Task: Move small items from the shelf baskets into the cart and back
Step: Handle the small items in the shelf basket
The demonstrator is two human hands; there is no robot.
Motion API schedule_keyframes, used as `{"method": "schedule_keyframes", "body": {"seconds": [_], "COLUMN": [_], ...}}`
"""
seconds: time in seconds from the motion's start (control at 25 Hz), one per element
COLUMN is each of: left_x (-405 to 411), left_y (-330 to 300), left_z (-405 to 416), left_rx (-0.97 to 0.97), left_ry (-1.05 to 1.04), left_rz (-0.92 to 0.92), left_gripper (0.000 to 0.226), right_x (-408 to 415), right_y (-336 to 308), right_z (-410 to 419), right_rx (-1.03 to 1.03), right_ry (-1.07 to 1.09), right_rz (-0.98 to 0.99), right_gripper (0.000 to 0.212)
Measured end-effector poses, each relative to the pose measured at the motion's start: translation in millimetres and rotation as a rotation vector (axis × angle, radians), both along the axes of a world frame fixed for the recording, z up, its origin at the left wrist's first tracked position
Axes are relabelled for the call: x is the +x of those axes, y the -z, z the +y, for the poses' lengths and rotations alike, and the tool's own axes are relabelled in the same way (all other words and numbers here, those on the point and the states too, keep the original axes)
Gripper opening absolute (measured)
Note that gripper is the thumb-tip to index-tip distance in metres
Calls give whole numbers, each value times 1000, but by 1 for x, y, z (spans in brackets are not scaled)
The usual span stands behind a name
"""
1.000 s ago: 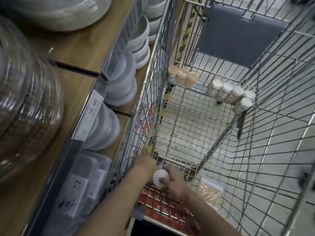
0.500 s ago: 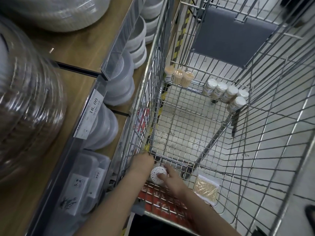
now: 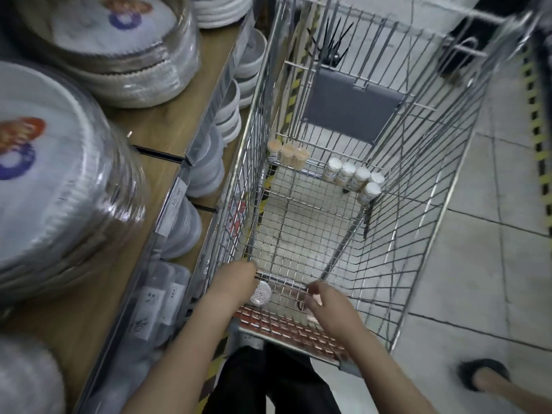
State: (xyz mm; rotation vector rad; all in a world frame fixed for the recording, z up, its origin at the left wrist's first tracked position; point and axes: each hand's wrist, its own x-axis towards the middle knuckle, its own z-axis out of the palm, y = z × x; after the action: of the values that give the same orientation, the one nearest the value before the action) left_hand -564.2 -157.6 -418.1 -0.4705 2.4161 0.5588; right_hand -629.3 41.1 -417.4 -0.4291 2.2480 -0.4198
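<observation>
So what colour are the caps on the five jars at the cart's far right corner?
White caps in the head view.

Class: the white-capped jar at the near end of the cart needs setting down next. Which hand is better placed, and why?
Left. The left hand already touches the white-capped jar at the cart's near end; the right hand sits apart, with no item visibly in it.

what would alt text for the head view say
Two hands reach into a wire cart: the left hand holds a small white-capped jar, the right hand hovers beside it. More jars stand at the far end, beside shelves of plates.
</observation>
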Motion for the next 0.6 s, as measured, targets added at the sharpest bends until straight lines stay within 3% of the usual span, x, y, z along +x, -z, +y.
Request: {"method": "schedule_keyframes", "body": {"seconds": [0.32, 0.44, 0.6], "left_x": [67, 116, 195], "left_y": [-132, -167, -205], "left_z": [49, 75, 130], "left_rx": [145, 76, -3], "left_ry": [-313, -412, -697], "left_rz": [273, 329, 407], "left_gripper": [35, 28, 31], "right_x": [24, 35, 52], "right_y": [-121, -149, -174], "right_z": [69, 86, 106], "right_rx": [-76, -166, -239], "right_ry": [-180, -287, -502], "right_rz": [207, 217, 206], "right_gripper": [36, 34, 30]}}
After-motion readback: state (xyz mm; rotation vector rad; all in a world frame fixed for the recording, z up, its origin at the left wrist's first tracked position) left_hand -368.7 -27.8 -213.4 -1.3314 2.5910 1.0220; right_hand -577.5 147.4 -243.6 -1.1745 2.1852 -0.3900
